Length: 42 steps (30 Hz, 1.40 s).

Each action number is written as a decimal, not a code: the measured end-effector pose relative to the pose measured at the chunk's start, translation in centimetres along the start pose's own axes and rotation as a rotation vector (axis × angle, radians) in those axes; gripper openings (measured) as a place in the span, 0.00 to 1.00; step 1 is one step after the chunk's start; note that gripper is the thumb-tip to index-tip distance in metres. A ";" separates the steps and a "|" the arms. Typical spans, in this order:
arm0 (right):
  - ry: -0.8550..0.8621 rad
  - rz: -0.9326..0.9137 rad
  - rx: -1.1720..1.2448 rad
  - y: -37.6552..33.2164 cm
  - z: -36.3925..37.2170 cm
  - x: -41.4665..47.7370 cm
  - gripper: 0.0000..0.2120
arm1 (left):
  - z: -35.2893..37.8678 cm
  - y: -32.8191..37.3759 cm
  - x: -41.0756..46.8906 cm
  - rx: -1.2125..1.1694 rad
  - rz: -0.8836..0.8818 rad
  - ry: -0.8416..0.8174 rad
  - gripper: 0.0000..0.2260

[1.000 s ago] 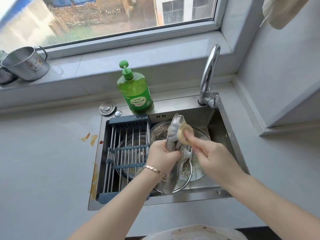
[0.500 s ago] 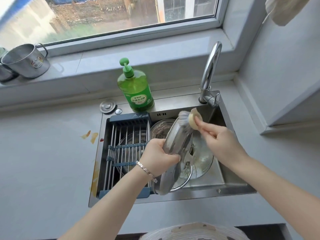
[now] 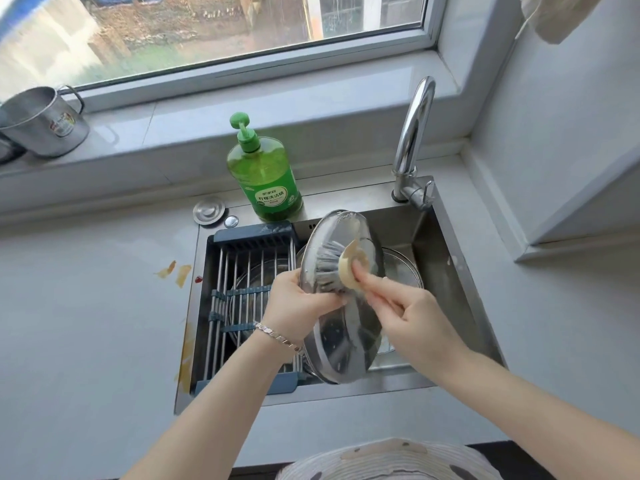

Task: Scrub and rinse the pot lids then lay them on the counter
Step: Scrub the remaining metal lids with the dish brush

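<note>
A shiny steel pot lid (image 3: 341,334) stands tilted on edge over the sink (image 3: 460,271), its inner face turned toward me and streaked with soap. My left hand (image 3: 299,303) grips its left rim. My right hand (image 3: 403,313) pinches a pale yellow sponge (image 3: 351,266) and presses it against the lid's upper middle. More steel lids or pots lie in the basin behind and below, partly hidden; one rim (image 3: 405,268) shows to the right of the held lid.
A blue-framed wire drain rack (image 3: 249,292) spans the sink's left half. Green dish soap bottle (image 3: 265,174) and chrome tap (image 3: 414,140) stand behind the basin. A sink plug (image 3: 209,211) lies at the back left. Steel mug (image 3: 43,121) on the sill. Stains (image 3: 175,271) mark the left counter.
The lid has turned from nearly edge-on to show its face. My right hand brought the sponge from the lid's top edge down to its upper middle.
</note>
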State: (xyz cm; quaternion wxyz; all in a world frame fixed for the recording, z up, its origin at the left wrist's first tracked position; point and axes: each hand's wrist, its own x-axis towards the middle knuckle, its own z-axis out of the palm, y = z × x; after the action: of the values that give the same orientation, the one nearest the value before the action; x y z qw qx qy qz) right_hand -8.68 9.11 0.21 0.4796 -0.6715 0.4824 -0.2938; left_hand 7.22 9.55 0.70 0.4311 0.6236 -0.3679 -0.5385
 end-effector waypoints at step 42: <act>-0.129 -0.134 -0.418 -1.6 1.6 0.5 0.21 | 0.6 1.9 0.5 -0.133 -0.184 0.557 0.17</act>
State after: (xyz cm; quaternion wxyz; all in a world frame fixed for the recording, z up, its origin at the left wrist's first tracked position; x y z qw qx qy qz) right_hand -6.56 9.32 1.13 0.3395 -0.8043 0.4552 -0.1751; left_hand 6.76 8.31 2.31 0.5047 0.7483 -0.1412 -0.4066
